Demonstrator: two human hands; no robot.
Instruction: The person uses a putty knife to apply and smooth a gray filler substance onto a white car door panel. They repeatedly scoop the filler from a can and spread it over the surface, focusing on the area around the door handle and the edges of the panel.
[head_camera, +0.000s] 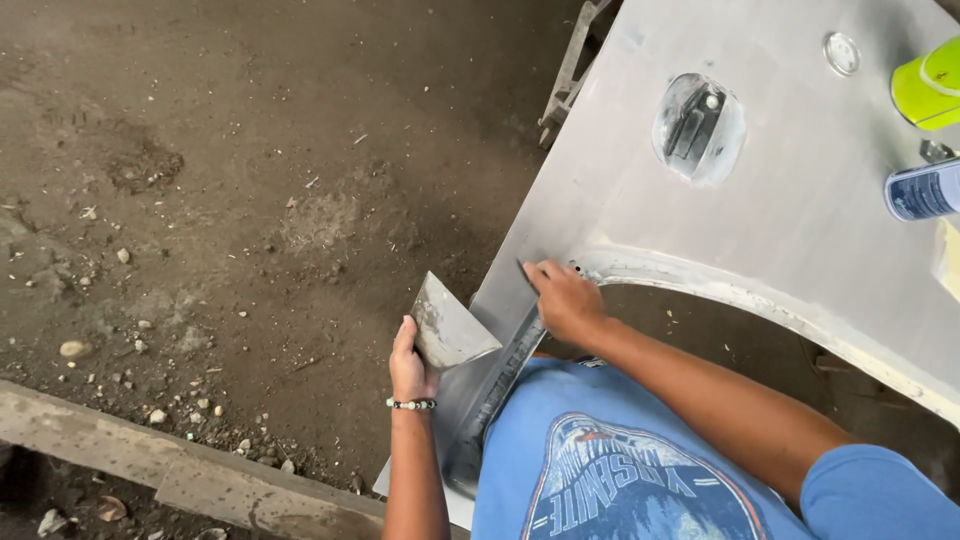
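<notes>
**Two hands at the edge of a grey body panel**

The left hand (410, 368), with a bead bracelet (411, 404) at the wrist, is closed around the lower edge of a flat metal board (447, 325) smeared with grey filler, holding it just off the panel's left edge. The right hand (563, 298) is curled narrow around a small dark-tipped tool, largely hidden by the fingers, and presses it on the grey body panel (800, 230) at the start of its curved arch cut-out.

The panel is matt, sanded grey, with paler filler along the arch rim. It stands over a dirt floor (230, 200) strewn with small stones; a weathered plank (150, 450) lies on the ground to the panel's lower left.

On the panel's far right side lie a blue spray can (922, 190) and a yellow-green object (928, 85), both cut off by the frame. A recessed handle pocket (698, 128) sits in the panel's upper middle.
</notes>
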